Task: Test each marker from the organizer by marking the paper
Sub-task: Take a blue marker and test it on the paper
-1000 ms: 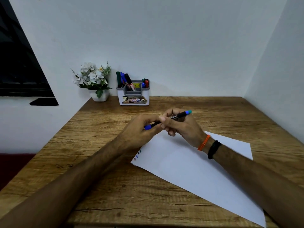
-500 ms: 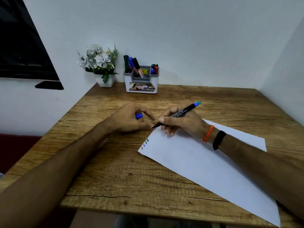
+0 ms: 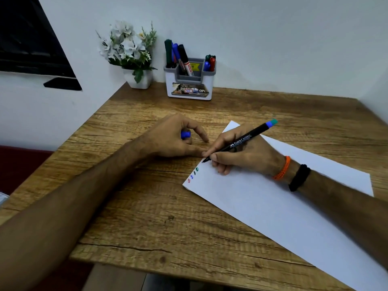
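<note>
Right hand [image 3: 241, 153] is pinching the slim black marker with the blue-green end [image 3: 239, 141] low on the barrel, writing-style, and the tip is sitting right at the near-left edge of the white sheet of paper [image 3: 273, 206], just past the row of small red, blue and green test marks [image 3: 193, 175]. Can't tell if the tip is actually touching the paper or hovering a hair above it. Left hand [image 3: 174, 139] is curling its fingers round the little blue cap [image 3: 185, 135] and resting on the wooden worktop [image 3: 147, 206] right beside the paper's edge, fingertips nearly meeting the right hand.

Handling-wise, I'd guess the marker is feather-light, stiff and a bit slick, so gripping close to the tip like that is giving the best control. The paper is thin and loose, and nothing is pinning it down except the writing hand's weight, so it could be sliding under a firm stroke.

Far side of the worktop, the white-and-grey plastic organizer [image 3: 189, 89] is standing against the wall with more markers [image 3: 178, 55] poking out of its left and right compartments. A white pot of artificial white flowers [image 3: 132, 53] is sitting just left of it. Both are well apart from the hands, so nothing is really getting in the way of the marking.
</note>
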